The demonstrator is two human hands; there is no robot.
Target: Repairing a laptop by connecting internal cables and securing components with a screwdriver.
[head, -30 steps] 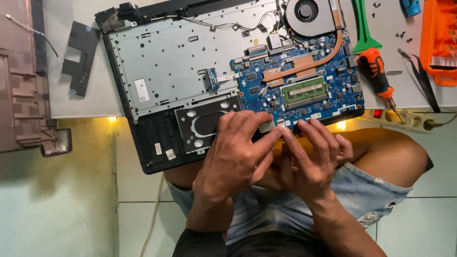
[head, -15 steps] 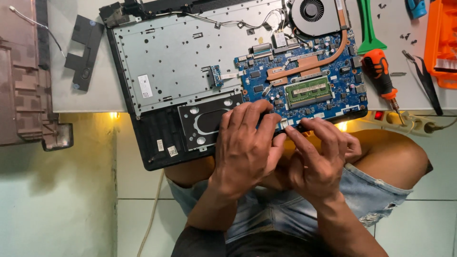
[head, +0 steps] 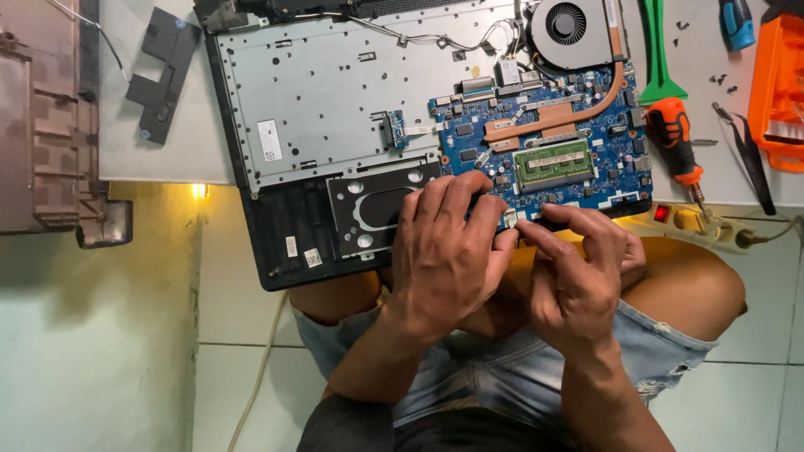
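An opened laptop base (head: 335,100) lies on a low white table, its near edge hanging over my lap. A blue motherboard (head: 544,142) with a green memory module (head: 553,163), a copper heat pipe and a fan (head: 565,25) fills its right half. My left hand (head: 448,251) rests palm down on the board's near edge beside the metal drive bay (head: 373,209). My right hand (head: 578,268) is next to it, its fingertips pinching a small white connector (head: 509,219) at the board's front edge. What lies under my left palm is hidden.
An orange-handled screwdriver (head: 674,138), a green pry tool (head: 657,50), tweezers (head: 745,151) and an orange bit case (head: 779,92) lie to the right. A power strip (head: 703,226) sits by my knee. The removed bottom cover (head: 42,125) and a black speaker part (head: 163,71) are at the left.
The view has shifted slightly. Both hands stay at the board's near edge; my right fingers have moved left and closed onto the small white connector.
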